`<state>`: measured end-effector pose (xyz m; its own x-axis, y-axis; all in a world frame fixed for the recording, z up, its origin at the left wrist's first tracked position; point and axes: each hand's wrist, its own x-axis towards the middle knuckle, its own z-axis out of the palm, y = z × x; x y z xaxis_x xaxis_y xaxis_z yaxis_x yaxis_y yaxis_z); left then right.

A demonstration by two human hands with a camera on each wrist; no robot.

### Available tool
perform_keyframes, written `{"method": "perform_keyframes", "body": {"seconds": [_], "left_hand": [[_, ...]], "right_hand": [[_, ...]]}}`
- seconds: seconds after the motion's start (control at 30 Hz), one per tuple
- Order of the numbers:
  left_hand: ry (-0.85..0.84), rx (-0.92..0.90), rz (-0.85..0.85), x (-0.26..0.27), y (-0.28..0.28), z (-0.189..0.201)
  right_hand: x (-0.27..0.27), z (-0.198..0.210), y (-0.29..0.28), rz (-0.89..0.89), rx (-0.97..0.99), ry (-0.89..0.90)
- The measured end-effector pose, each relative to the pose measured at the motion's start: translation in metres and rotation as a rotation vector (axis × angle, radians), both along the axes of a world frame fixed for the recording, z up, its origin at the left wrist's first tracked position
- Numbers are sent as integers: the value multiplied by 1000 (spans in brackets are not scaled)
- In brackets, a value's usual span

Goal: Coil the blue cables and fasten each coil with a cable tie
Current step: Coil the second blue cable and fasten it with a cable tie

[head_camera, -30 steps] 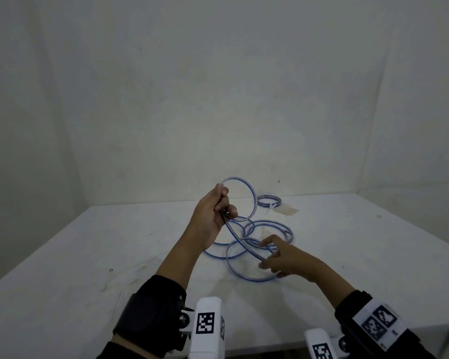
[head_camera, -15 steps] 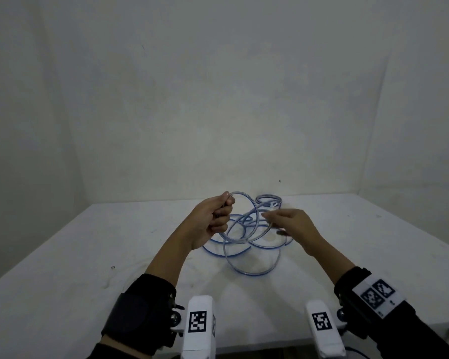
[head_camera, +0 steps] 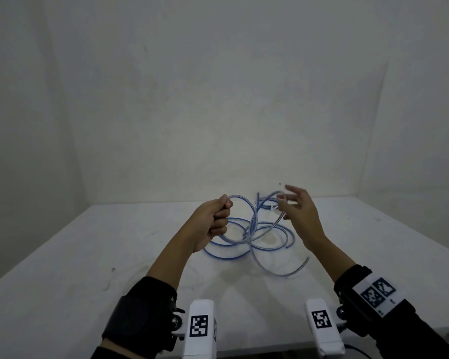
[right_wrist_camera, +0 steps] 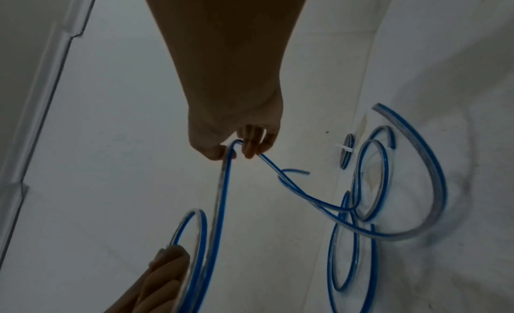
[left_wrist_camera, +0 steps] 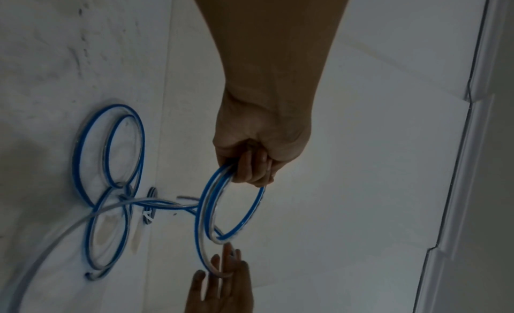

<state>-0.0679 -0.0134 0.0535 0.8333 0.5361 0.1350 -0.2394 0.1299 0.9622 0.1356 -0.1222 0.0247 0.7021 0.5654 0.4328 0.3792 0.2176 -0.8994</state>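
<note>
Left hand (head_camera: 210, 219) fisted round blue cable (head_camera: 244, 218) loops above worktop (head_camera: 62, 268), right hand (head_camera: 297, 212) pinching cable strand just beside, tied coil (right_wrist_camera: 346, 152) behind

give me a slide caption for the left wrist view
Left hand grips loops of translucent blue cable; more lies uncoiled on the white table.

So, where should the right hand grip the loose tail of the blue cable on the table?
Probably pinch the blue cable behind its cut end, from above on the right: there it lies flat on the table, clear of the crossing loops, nearest the right hand.
</note>
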Motion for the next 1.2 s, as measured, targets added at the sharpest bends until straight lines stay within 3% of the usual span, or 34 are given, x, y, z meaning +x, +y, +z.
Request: {"method": "perform_keyframes", "body": {"seconds": [0.17,0.4,0.6,0.73,0.87,1.03,1.1,1.2], "left_hand": [[27,35,-7,-1,-1,1],[42,40,-103,-5,-6,5],[-140,-3,-40,-2,-3,13],[-262,-29,66,-2,1,18],[-261,1,79,-1,2,19],[-155,68,49,0,-1,16],[-54,100,0,0,-1,11],[73,156,-23,0,1,0]], "right_hand": [[-6,11,-2,-12,82,-180],[-18,28,-3,-81,297,-246],[-20,39,-5,37,313,-266],[-21,53,-8,9,353,-352],[-24,65,0,60,279,-330],[-22,59,16,224,-144,-273],[-25,52,19,195,-104,-247],[-30,48,20,321,-87,-199]]}}
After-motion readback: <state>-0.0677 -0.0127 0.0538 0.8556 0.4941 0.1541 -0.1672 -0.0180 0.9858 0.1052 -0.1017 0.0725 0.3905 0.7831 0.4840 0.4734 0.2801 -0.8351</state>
